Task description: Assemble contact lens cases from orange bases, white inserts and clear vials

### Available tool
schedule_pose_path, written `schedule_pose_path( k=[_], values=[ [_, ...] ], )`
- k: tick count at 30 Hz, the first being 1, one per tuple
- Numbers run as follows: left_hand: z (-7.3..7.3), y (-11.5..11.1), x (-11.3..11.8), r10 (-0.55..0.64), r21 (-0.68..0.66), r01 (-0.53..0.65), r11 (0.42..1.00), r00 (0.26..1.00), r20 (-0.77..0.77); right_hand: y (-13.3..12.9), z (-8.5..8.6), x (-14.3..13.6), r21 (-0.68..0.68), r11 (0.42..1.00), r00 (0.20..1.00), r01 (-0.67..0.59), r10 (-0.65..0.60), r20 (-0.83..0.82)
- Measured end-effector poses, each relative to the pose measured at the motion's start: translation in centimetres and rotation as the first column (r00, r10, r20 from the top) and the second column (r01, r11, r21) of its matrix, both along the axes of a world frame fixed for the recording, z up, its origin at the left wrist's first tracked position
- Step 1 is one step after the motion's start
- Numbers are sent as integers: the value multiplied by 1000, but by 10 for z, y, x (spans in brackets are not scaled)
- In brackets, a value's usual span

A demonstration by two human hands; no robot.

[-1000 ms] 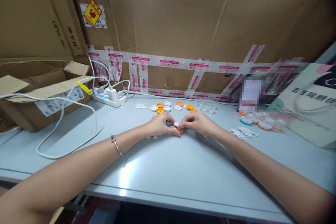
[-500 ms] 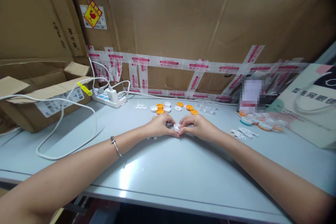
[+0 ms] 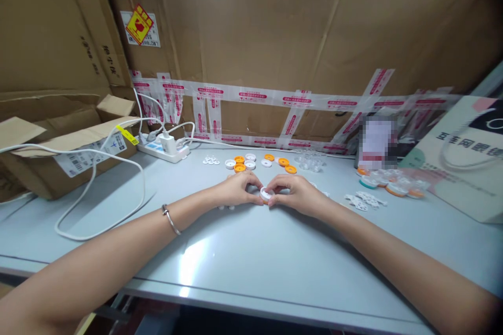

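Between my two hands, low over the middle of the table, is a small round white cap with an orange lower edge (image 3: 266, 194). My left hand (image 3: 241, 188) pinches it from the left with thumb and fingers. From the right, my right hand (image 3: 293, 192) grips its other side. Just beyond lie round orange caps (image 3: 283, 162) and white round caps (image 3: 266, 163), in loose groups. Small white pieces (image 3: 227, 207) peek out under my left wrist. Flat white cut-out parts (image 3: 365, 199) lie to the right of my right hand.
Clear plastic pieces (image 3: 310, 160) sit behind my right hand, and small white discs (image 3: 211, 160) at back left. A power strip (image 3: 165, 151) with looping white cable and an open carton (image 3: 70, 146) stand left. Capped clear parts (image 3: 396, 183) and a printed bag (image 3: 463, 157) stand right.
The cap between my fingers has tipped flatter, and its orange lower edge now shows. My right fingers have shifted slightly around it; both hands stay in nearly the same place.
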State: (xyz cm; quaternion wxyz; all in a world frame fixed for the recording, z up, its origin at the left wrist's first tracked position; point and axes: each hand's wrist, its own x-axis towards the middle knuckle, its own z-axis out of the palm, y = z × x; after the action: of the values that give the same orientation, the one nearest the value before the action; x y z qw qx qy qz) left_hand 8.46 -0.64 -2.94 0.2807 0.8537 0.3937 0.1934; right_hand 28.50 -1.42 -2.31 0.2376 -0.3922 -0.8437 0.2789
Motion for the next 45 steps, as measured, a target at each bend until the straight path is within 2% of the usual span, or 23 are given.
schedule_pose_path(
  k=[7, 12, 15, 18, 21, 24, 27, 30, 32, 37, 42, 45],
  values=[
    [-6, 4, -1, -28, 32, 27, 999, 999, 38, -2, 1, 1, -79, 996, 997, -50, 45, -65],
    [-7, 1, 0, 31, 85, -33, 996, 999, 30, -4, 2, 2, 28, 998, 995, -59, 56, 86],
    [-6, -3, 1, 90, 142, -92, 986, 996, 25, -4, 3, 2, 43, 999, 995, -30, 26, 100],
    [-1, -9, 2, 66, 162, -84, 983, 992, 110, -5, 8, 3, -125, 992, 1000, 4, -6, -16],
    [7, -17, 6, 15, 160, -61, 985, 962, 274, -6, 20, 6, -337, 941, 983, -17, -47, -180],
    [13, -25, 9, -20, 233, -85, 969, 909, 415, -11, 33, 10, -425, 901, 955, -88, -45, -293],
    [15, -30, 10, -114, 428, -107, 897, 881, 459, -16, 42, 12, -450, 881, 939, -148, -18, -343],
    [17, -32, 9, -205, 632, -125, 765, 883, 422, -20, 44, 12, -459, 875, 940, -153, -13, -340],
    [18, -33, 10, -252, 718, -122, 685, 885, 391, -21, 45, 12, -467, 872, 940, -145, -26, -341],
    [23, -40, 13, -283, 791, -209, 574, 857, 432, -27, 47, 10, -441, 880, 895, -178, -42, -444],
    [27, -41, 7, -305, 880, -176, 440, 893, 331, -35, 47, 4, -423, 880, 841, -215, -54, -538],
    [25, -36, 5, -277, 904, -161, 396, 918, 285, -38, 41, -3, -448, 872, 788, -199, -128, -602]
  ],
)
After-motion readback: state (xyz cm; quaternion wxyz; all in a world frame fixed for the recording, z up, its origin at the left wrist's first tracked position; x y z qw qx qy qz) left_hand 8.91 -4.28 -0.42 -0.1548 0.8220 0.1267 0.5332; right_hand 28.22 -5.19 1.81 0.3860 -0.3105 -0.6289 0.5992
